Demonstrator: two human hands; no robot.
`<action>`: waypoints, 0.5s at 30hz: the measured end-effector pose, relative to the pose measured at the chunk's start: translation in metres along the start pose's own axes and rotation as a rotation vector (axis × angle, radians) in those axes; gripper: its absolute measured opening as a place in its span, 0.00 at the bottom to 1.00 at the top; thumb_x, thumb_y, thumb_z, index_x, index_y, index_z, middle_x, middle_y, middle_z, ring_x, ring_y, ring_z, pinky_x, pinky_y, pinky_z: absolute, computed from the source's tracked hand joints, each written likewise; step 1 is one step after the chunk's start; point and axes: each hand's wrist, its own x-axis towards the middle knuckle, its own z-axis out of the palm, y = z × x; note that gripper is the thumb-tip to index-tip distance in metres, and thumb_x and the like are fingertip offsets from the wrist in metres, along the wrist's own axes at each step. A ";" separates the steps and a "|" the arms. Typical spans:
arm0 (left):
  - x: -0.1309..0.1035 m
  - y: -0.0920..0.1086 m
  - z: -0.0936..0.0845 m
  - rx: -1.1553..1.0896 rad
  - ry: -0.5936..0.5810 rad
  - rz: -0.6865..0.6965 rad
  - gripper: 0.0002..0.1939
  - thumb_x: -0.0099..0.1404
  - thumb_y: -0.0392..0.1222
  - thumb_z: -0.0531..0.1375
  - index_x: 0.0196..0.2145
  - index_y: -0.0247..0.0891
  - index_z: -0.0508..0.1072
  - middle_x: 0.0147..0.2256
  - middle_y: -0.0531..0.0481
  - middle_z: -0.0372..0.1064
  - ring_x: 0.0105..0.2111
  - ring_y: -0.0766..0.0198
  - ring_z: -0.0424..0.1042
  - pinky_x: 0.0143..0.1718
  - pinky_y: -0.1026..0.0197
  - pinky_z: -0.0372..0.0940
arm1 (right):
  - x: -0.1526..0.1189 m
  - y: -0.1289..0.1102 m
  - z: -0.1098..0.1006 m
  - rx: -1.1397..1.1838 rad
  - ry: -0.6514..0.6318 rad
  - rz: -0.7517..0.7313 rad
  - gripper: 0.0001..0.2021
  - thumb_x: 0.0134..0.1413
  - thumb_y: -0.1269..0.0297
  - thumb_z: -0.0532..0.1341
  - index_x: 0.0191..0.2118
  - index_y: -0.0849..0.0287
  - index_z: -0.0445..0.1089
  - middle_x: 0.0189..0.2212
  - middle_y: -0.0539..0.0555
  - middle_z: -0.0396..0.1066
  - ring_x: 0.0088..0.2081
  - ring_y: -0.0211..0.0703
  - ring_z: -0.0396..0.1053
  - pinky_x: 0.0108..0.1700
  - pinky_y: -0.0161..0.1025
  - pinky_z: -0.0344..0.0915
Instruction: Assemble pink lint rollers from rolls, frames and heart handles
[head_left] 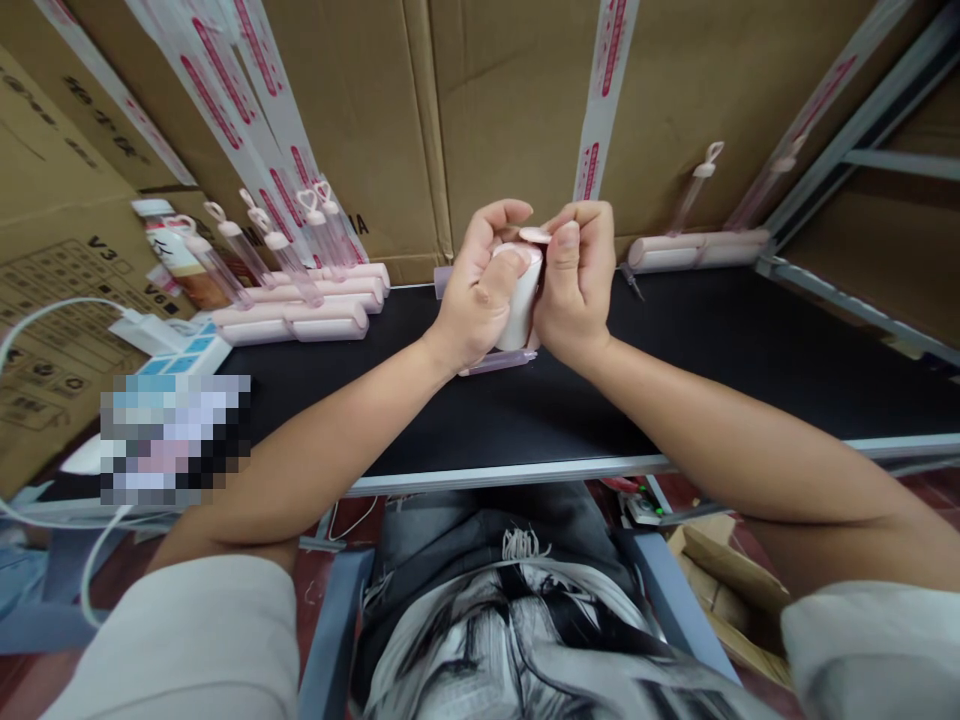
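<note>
My left hand (480, 290) is wrapped round a white cylinder with a pinkish top (519, 308), its thumb pressed near the upper end. Close against its right side is my right hand (577, 280), pinching a small flat pale pink piece (535, 235) between thumb and fingers just above the cylinder's top. Below both hands, a clear pinkish tube (499, 363) lies on the black tabletop (450, 425). Part of a lilac object (443, 282) shows behind my left hand; the rest of it is hidden.
At the left, several pink bars (326, 322) carry upright clear tubes with loop tops; more pink bars (697, 250) stand at the back right. A bottle (176, 250), a power strip (191, 352) and a blurred-out object (176, 440) are on the left. Cardboard (510, 130) walls the back.
</note>
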 end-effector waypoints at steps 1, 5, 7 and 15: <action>-0.001 -0.002 -0.001 0.004 -0.001 0.022 0.11 0.80 0.35 0.53 0.56 0.46 0.64 0.50 0.49 0.71 0.50 0.62 0.78 0.57 0.57 0.74 | 0.001 0.001 0.001 0.049 0.018 0.008 0.21 0.75 0.34 0.51 0.45 0.45 0.66 0.43 0.56 0.69 0.48 0.54 0.71 0.56 0.54 0.72; -0.001 -0.013 -0.005 0.100 -0.035 0.056 0.10 0.80 0.45 0.58 0.56 0.46 0.65 0.50 0.48 0.71 0.52 0.59 0.78 0.57 0.54 0.74 | 0.004 0.000 0.001 0.087 0.037 0.015 0.22 0.74 0.34 0.53 0.42 0.48 0.65 0.39 0.54 0.69 0.44 0.53 0.72 0.54 0.55 0.75; 0.000 -0.017 -0.007 0.146 -0.059 0.064 0.14 0.80 0.50 0.60 0.57 0.46 0.65 0.50 0.48 0.70 0.52 0.58 0.78 0.56 0.54 0.74 | 0.005 -0.002 -0.001 0.045 0.038 -0.011 0.22 0.75 0.35 0.52 0.40 0.48 0.65 0.38 0.54 0.69 0.43 0.52 0.72 0.53 0.54 0.74; 0.000 -0.022 -0.014 0.176 -0.133 0.181 0.25 0.76 0.60 0.63 0.63 0.48 0.65 0.56 0.45 0.68 0.61 0.51 0.74 0.63 0.49 0.70 | 0.002 0.003 -0.003 0.058 -0.018 -0.050 0.21 0.75 0.36 0.52 0.44 0.46 0.68 0.41 0.54 0.69 0.48 0.55 0.74 0.55 0.55 0.74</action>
